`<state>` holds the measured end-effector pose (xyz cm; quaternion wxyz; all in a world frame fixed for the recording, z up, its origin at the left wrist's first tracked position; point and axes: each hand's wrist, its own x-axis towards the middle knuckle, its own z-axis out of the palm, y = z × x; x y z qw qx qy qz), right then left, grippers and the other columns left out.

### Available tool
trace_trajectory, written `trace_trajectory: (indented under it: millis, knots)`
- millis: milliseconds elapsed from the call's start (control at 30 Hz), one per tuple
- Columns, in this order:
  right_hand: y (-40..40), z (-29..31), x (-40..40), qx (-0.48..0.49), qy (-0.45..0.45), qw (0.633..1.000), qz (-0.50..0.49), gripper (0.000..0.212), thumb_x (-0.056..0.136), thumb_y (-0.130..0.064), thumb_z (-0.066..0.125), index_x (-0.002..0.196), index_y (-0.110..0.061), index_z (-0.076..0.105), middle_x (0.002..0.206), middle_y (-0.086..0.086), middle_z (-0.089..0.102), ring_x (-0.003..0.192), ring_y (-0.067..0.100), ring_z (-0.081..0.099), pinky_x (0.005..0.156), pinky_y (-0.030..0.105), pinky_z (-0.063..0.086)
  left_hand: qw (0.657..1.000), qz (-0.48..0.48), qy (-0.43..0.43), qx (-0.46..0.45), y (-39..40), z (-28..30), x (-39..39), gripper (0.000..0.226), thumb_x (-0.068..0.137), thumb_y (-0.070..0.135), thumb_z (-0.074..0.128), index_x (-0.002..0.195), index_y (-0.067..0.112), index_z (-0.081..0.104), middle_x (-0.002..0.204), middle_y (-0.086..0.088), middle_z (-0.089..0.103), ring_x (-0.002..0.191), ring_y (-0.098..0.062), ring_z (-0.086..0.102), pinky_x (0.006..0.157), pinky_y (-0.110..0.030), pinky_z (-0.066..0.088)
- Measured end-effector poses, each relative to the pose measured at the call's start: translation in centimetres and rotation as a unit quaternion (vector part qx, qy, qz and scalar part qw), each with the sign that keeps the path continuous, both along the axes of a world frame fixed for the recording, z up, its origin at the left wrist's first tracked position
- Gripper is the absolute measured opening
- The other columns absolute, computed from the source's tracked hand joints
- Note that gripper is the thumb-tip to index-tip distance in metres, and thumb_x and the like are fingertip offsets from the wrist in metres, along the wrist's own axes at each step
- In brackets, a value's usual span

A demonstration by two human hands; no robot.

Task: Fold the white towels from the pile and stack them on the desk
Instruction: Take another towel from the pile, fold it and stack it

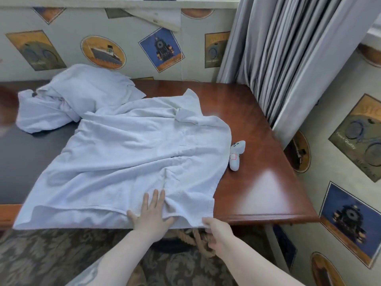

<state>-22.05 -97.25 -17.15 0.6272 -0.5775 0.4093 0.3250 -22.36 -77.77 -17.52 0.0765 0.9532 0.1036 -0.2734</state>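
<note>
A large white towel (132,153) lies spread over the wooden desk (257,141), its near edge hanging a little over the desk's front. My left hand (152,215) presses flat on the towel near that front edge, fingers straight. My right hand (216,232) pinches the towel's near right corner at the desk edge. A crumpled pile of white towels (72,100) sits at the back left of the desk, touching the spread towel.
A small white game controller (236,154) lies on the desk just right of the towel. Grey curtains (288,58) hang at the desk's back right corner. A coil of rope (195,238) shows below the desk front, over patterned carpet (41,261).
</note>
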Motion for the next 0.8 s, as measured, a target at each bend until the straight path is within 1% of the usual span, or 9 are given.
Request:
trace_trajectory:
  millis: [100,167,233,300,333,467,600,733,800]
  knots:
    - [-0.5,-0.3,-0.3,0.028,-0.024,0.999,-0.004,0.029,0.092,-0.017,0.068,0.116,-0.003,0.06,0.117,0.013,0.064,0.103,0.03,0.061,0.082,0.04,0.052,1.0,0.013,0.019,-0.009,-0.4,0.3,0.3,0.069,0.101,0.055,0.021,0.151,0.034,-0.021,0.159,0.012,-0.025,0.148,-0.018,-0.02,0.111,-0.069,0.009]
    - [-0.6,-0.4,-0.5,0.016,-0.048,0.999,0.019,0.023,0.091,-0.018,0.069,0.109,-0.005,0.063,0.114,0.012,0.064,0.099,0.028,0.063,0.079,0.039,0.055,0.999,-0.002,0.023,0.024,-0.4,0.1,-0.1,0.067,0.104,0.046,0.022,0.151,0.03,-0.022,0.16,0.008,-0.025,0.149,-0.019,-0.019,0.113,-0.064,0.009]
    - [-0.7,-0.1,-0.6,-0.014,-0.08,0.996,0.047,0.025,0.09,-0.019,0.069,0.104,0.0,0.065,0.112,0.019,0.065,0.099,0.034,0.064,0.082,0.04,0.058,0.999,-0.004,0.019,0.039,-0.5,0.0,-0.5,0.067,0.105,0.041,0.024,0.151,0.03,-0.023,0.16,0.006,-0.025,0.149,-0.02,-0.018,0.115,-0.061,0.009]
    - [-0.9,-0.2,-0.4,-0.061,-0.13,0.986,0.081,0.04,0.09,-0.021,0.067,0.107,0.015,0.06,0.116,0.03,0.059,0.109,0.044,0.057,0.091,0.045,0.055,0.999,0.002,0.016,0.03,-0.5,0.2,-0.4,0.064,0.105,0.038,0.023,0.151,0.033,-0.021,0.16,0.007,-0.024,0.149,-0.02,-0.017,0.115,-0.062,0.01]
    - [-1.0,-0.2,-0.3,-0.069,-0.15,0.982,0.093,0.043,0.091,-0.022,0.066,0.106,0.017,0.058,0.116,0.029,0.059,0.109,0.045,0.057,0.092,0.045,0.055,1.0,0.004,0.02,0.024,-0.6,0.4,-0.3,0.063,0.105,0.037,0.023,0.151,0.034,-0.02,0.16,0.008,-0.024,0.149,-0.02,-0.017,0.114,-0.063,0.011]
    - [-1.7,-0.2,-0.4,-0.059,-0.174,0.976,0.113,0.027,0.093,-0.025,0.065,0.088,0.0,0.072,0.097,0.012,0.072,0.088,0.03,0.067,0.071,0.032,0.055,0.999,0.007,0.029,0.02,-0.7,0.8,0.0,0.064,0.105,0.038,0.024,0.152,0.034,-0.02,0.16,0.009,-0.024,0.149,-0.02,-0.018,0.113,-0.064,0.012]
    - [-2.6,-0.4,-0.9,-0.057,-0.147,0.986,0.046,0.012,0.082,-0.019,0.08,0.074,-0.014,0.073,0.084,0.009,0.074,0.082,0.026,0.071,0.069,0.031,0.059,1.0,0.009,0.021,0.015,-0.6,0.7,0.0,0.06,0.105,0.034,0.02,0.152,0.035,-0.018,0.16,0.009,-0.025,0.149,-0.019,-0.018,0.113,-0.062,0.014]
    - [-2.2,0.2,-1.3,-0.087,-0.138,0.986,0.015,0.017,0.075,-0.02,0.085,0.082,-0.011,0.072,0.08,0.009,0.074,0.077,0.023,0.07,0.075,0.035,0.059,1.0,0.007,0.001,0.027,-0.6,0.6,-0.1,0.059,0.105,0.032,0.019,0.153,0.035,-0.015,0.16,0.01,-0.022,0.149,-0.018,-0.015,0.113,-0.057,0.018]
    - [-1.6,0.7,-1.3,-0.103,-0.157,0.982,0.013,0.026,0.077,-0.018,0.083,0.094,-0.009,0.065,0.086,0.01,0.072,0.073,0.023,0.068,0.07,0.034,0.058,0.999,0.031,-0.04,0.009,-0.6,0.5,-0.6,0.055,0.106,0.031,0.019,0.154,0.037,-0.007,0.162,0.013,-0.014,0.15,-0.014,-0.01,0.113,-0.054,0.02]
